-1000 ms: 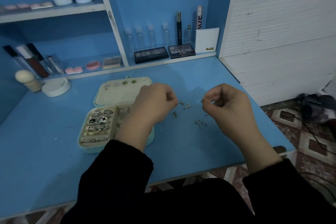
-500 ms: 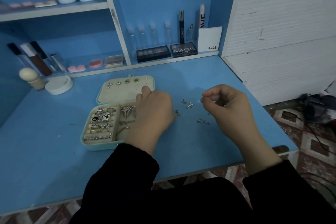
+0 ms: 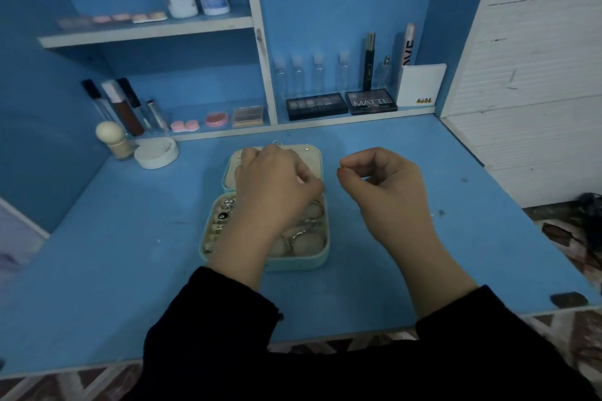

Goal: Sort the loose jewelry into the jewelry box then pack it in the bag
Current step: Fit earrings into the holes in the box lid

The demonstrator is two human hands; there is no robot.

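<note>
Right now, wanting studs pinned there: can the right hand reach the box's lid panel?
Probably only its right edge: the left hand lies over most of the lid panel, though the right hand hovers close by.

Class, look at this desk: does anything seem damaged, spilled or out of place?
Nothing spilled. Paint is chipped on the white shelf divider, and the white panel at right has dark scratches. The jewelry box simply lies open.

The blue table (image 3: 130, 254) bore an open mint-green jewelry box (image 3: 312, 262) near its middle, with the lid (image 3: 314, 156) laid back flat on the tabletop toward the shelves (image 3: 146, 30). At the back left, a round white tub (image 3: 156, 152) sat just beside a small brush (image 3: 112, 140) with a rounded cream top.
</note>
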